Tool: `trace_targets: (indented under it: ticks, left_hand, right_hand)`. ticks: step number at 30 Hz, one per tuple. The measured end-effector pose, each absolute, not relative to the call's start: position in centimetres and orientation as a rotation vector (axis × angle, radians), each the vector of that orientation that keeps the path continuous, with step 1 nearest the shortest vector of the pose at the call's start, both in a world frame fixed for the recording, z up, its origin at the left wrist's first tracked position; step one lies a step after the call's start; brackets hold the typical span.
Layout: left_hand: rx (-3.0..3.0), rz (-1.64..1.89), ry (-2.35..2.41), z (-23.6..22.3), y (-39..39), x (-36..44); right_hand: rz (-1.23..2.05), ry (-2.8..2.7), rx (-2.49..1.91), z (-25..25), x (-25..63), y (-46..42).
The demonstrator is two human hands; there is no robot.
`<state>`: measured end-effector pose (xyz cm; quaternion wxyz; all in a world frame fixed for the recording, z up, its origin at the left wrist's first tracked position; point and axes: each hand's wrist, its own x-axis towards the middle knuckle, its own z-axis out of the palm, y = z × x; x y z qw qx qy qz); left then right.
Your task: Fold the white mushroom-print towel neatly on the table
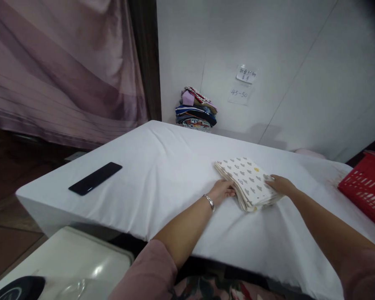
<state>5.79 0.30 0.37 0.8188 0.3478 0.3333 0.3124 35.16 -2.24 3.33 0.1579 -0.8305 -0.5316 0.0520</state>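
A folded white cloth (pixel 248 179) with grey cloud shapes and a few yellow marks lies in several layers on the white-covered table (pixel 175 175). My left hand (pixel 223 190), with a silver bracelet at the wrist, is closed on the cloth's left edge, its fingers partly tucked at the layers. On the opposite side, my right hand (pixel 280 184) grips the right edge, with the thumb on top and the other fingers mostly hidden beneath.
A black phone-like slab (pixel 95 178) lies at the table's left. Folded clothes (pixel 196 110) are stacked by the wall behind, near paper notes (pixel 246 74). A red plastic basket (pixel 367 183) stands at right. A pale lidded surface (pixel 81 258) is at front left; a pink curtain (pixel 65 71) hangs behind.
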Motion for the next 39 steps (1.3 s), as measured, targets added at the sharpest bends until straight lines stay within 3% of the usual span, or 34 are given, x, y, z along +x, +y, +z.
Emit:
trace_targets:
  ticks: [11, 26, 32, 39]
  left_hand:
    - [0.809, 0.755, 0.738, -0.5, 0.6, 7.1]
    - [0.814, 0.787, 0.871, 0.3, 0.0, 7.0]
    - [0.78, 0.742, 0.772, 0.3, 0.2, 6.6]
    - [0.787, 0.77, 0.736, -0.3, 0.3, 7.0]
  right_hand:
    - [0.251, -1.985, -1.738, 1.8, 21.1, -4.4]
    - [0.475, -1.758, -1.862, 2.9, 21.6, -4.9]
    - [0.405, -1.805, -1.857, 2.5, 21.3, -5.1]
    - [0.073, -2.082, -1.749, 0.8, 20.3, -5.5]
